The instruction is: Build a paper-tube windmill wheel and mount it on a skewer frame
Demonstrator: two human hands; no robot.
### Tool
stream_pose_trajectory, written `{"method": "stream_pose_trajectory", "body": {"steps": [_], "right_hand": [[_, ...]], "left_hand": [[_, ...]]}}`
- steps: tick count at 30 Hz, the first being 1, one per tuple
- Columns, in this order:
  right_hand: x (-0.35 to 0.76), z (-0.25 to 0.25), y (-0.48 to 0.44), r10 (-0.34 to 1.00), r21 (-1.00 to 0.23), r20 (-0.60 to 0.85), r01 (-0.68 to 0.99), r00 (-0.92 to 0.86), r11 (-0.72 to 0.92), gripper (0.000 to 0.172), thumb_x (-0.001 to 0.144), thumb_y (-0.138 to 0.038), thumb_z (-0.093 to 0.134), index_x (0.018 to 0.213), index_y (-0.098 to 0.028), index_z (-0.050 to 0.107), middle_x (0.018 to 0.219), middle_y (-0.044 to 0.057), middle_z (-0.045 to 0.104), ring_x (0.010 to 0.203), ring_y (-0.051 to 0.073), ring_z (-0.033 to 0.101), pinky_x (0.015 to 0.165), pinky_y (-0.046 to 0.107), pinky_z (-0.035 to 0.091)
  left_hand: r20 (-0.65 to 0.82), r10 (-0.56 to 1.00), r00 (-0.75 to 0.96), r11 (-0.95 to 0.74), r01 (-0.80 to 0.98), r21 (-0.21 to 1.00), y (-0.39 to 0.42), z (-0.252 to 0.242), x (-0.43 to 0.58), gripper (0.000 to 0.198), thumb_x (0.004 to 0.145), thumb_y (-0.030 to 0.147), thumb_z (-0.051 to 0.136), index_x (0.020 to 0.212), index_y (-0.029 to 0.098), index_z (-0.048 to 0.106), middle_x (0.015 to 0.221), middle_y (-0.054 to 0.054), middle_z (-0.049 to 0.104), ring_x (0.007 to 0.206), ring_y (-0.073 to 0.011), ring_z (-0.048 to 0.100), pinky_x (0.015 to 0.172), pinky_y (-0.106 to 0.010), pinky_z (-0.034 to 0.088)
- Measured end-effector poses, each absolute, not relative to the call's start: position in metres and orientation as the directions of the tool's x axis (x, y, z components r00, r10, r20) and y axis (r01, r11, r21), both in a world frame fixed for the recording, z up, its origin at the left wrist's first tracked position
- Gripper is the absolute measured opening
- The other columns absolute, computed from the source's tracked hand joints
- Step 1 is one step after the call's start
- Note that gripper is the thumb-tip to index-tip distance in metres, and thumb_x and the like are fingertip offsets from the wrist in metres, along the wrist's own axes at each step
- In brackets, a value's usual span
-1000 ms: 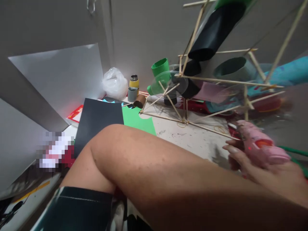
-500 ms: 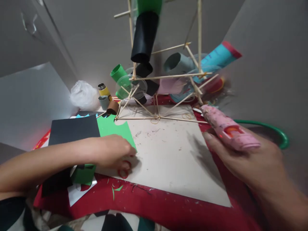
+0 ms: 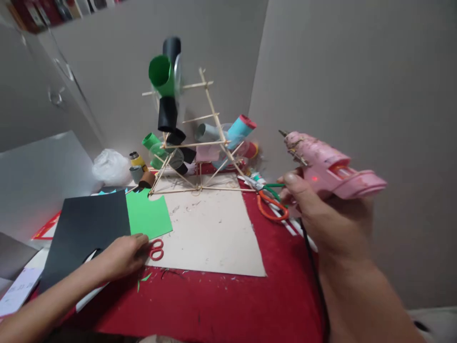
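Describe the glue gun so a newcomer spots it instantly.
Find the red surface, then the right hand above its right side. It holds the pink glue gun; a dark nozzle and small red light set it apart from the orange-handled scissors below left.

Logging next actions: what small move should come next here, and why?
Probably grip the red scissors with the left hand: its fingers are right beside the handle loops, though contact is unclear. The right hand is already occupied, holding the glue gun apart from the stick frame.
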State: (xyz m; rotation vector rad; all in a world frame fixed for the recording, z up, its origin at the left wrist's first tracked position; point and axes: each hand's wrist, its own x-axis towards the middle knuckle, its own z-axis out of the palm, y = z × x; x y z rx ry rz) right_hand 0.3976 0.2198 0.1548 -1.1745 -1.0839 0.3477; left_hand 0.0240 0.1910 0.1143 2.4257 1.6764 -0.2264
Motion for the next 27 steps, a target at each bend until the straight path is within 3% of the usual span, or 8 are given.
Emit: {"method": "stream_pose_trajectory", "body": {"steps": [4, 6, 12, 17, 21, 23, 27], "right_hand": [[0.407, 0.154, 0.209, 0.804, -0.922, 0.366, 0.067, 0.469, 0.381, 0.028, 0.077, -0.046, 0.072, 0.077, -0.019, 0.064, 0.055, -0.002, 0.06, 0.044, 0.011, 0.049, 0.04, 0.023, 0.038], [0.409, 0.146, 0.211, 0.84, -0.934, 0.325, 0.006, 0.434, 0.358, 0.031, 0.076, -0.047, 0.072, 0.074, -0.019, 0.062, 0.054, -0.001, 0.059, 0.043, 0.012, 0.049, 0.038, 0.023, 0.038], [0.406, 0.126, 0.225, 0.919, -0.947, 0.276, -0.081, 0.28, 0.309, 0.034, 0.077, -0.048, 0.072, 0.07, -0.016, 0.065, 0.051, 0.0, 0.059, 0.045, 0.011, 0.051, 0.039, 0.021, 0.038], [0.397, 0.13, 0.212, 0.97, -0.892, 0.224, -0.379, 0.099, 0.245, 0.038, 0.074, -0.052, 0.077, 0.08, -0.016, 0.065, 0.072, 0.001, 0.066, 0.049, 0.008, 0.054, 0.043, 0.019, 0.047], [0.39, 0.116, 0.208, 0.999, -0.832, 0.014, -0.555, -0.039, -0.01, 0.045, 0.077, -0.059, 0.072, 0.098, -0.021, 0.063, 0.074, -0.001, 0.065, 0.043, 0.009, 0.054, 0.038, 0.023, 0.051], [0.388, 0.104, 0.211, 0.989, -0.808, -0.123, -0.571, -0.077, -0.144, 0.043, 0.083, -0.059, 0.065, 0.097, -0.019, 0.063, 0.066, -0.002, 0.062, 0.037, 0.008, 0.05, 0.034, 0.022, 0.049], [0.387, 0.09, 0.212, 0.979, -0.784, -0.202, -0.594, -0.026, -0.178, 0.033, 0.093, -0.048, 0.055, 0.089, -0.017, 0.063, 0.064, -0.001, 0.061, 0.036, 0.007, 0.047, 0.033, 0.019, 0.045]], "left_hand": [[0.217, 0.94, 0.262, -0.288, 0.953, 0.097, 0.17, 0.078, 0.02, 0.013, 0.08, 0.014, 0.039, 0.076, 0.022, 0.048, 0.074, -0.001, 0.059, 0.068, -0.0183, 0.058, 0.065, -0.027, 0.042], [0.302, 0.913, 0.274, -0.316, 0.944, 0.098, 0.167, 0.065, 0.017, 0.013, 0.083, 0.017, 0.039, 0.075, 0.023, 0.047, 0.07, 0.0, 0.055, 0.064, -0.0175, 0.056, 0.063, -0.027, 0.042], [0.347, 0.895, 0.281, -0.353, 0.921, 0.165, 0.165, 0.061, 0.014, 0.014, 0.085, 0.018, 0.041, 0.073, 0.023, 0.049, 0.069, 0.001, 0.056, 0.062, -0.0165, 0.056, 0.061, -0.027, 0.043], [0.343, 0.905, 0.252, -0.329, 0.926, 0.188, 0.166, 0.062, 0.013, 0.017, 0.087, 0.022, 0.041, 0.075, 0.022, 0.052, 0.069, 0.001, 0.057, 0.062, -0.0165, 0.058, 0.061, -0.027, 0.044], [0.341, 0.903, 0.261, -0.343, 0.916, 0.208, 0.17, 0.058, 0.007, 0.021, 0.09, 0.025, 0.04, 0.075, 0.023, 0.054, 0.071, 0.0, 0.061, 0.065, -0.0173, 0.06, 0.063, -0.027, 0.046], [0.333, 0.9, 0.28, -0.366, 0.901, 0.231, 0.173, 0.056, 0.002, 0.019, 0.09, 0.026, 0.041, 0.079, 0.024, 0.057, 0.075, 0.0, 0.064, 0.067, -0.0179, 0.062, 0.064, -0.028, 0.048], [0.326, 0.888, 0.325, -0.418, 0.866, 0.275, 0.178, 0.053, -0.007, 0.019, 0.091, 0.031, 0.045, 0.088, 0.024, 0.062, 0.086, -0.002, 0.069, 0.076, -0.0195, 0.066, 0.068, -0.028, 0.051]]}}
